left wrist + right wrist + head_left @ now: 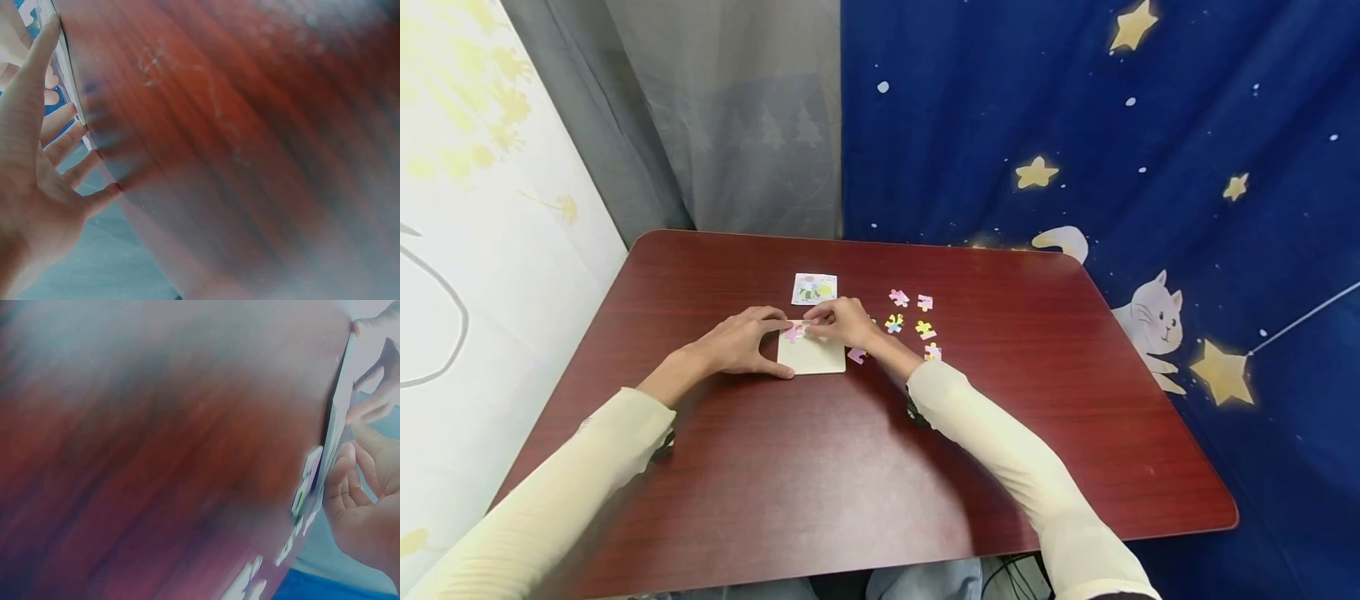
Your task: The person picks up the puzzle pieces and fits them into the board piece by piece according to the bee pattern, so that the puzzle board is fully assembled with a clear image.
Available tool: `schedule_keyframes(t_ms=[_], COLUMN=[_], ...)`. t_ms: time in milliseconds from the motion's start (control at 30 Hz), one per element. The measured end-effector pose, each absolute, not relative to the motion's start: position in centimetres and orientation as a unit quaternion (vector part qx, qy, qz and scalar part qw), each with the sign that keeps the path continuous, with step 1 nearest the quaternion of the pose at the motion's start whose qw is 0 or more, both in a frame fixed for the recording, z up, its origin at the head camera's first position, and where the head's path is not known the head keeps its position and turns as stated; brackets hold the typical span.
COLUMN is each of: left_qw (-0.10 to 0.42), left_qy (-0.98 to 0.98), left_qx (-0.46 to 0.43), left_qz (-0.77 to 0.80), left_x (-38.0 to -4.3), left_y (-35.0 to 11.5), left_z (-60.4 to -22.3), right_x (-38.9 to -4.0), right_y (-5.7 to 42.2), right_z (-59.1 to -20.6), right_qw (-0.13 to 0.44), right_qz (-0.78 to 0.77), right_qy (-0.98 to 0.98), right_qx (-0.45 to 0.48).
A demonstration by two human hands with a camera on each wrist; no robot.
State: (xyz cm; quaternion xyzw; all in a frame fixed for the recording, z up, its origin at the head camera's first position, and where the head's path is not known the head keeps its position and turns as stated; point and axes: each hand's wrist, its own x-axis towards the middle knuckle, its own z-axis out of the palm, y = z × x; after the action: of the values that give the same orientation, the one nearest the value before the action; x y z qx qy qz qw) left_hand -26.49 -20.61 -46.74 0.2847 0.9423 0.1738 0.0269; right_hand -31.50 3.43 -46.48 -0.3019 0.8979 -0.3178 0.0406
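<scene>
A square cream puzzle board (pixel 812 358) lies on the table, with pink jigsaw pieces (pixel 791 333) in its upper left corner. My left hand (pixel 745 340) spreads around the board's left side, its thumb on the lower left edge and its index finger near the top. In the left wrist view the thumb of the left hand (pixel 28 131) is straight, and the other fingertips touch the tabletop. Over the board's top, my right hand (pixel 844 321) pinches a small puzzle piece, mostly hidden by the fingers. The right wrist view shows the right hand (pixel 362 500) with curled fingers beside the board's edge.
Right of the board lie several loose puzzle pieces (pixel 894 322), one pink piece (pixel 857 356) close to its edge. A printed picture card (pixel 814 289) sits behind the board. The red-brown table (pixel 1037 333) reaches back to grey and blue curtains.
</scene>
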Motion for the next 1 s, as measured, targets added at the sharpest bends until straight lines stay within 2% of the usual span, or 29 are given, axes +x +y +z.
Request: schedule_keyframes(t_ms=[1000], left_qw=[0.032], left_qy=[0.944], left_qx=[0.278], left_qz=[0.175], left_x=[-26.4], left_y=[-20.6], left_z=[-46.5], right_x=[-35.4], right_y=[11.0], right_z=[-45.5], right_qw=[0.016], right_qz=[-0.319], right_qy=[0.916], right_qx=[-0.242])
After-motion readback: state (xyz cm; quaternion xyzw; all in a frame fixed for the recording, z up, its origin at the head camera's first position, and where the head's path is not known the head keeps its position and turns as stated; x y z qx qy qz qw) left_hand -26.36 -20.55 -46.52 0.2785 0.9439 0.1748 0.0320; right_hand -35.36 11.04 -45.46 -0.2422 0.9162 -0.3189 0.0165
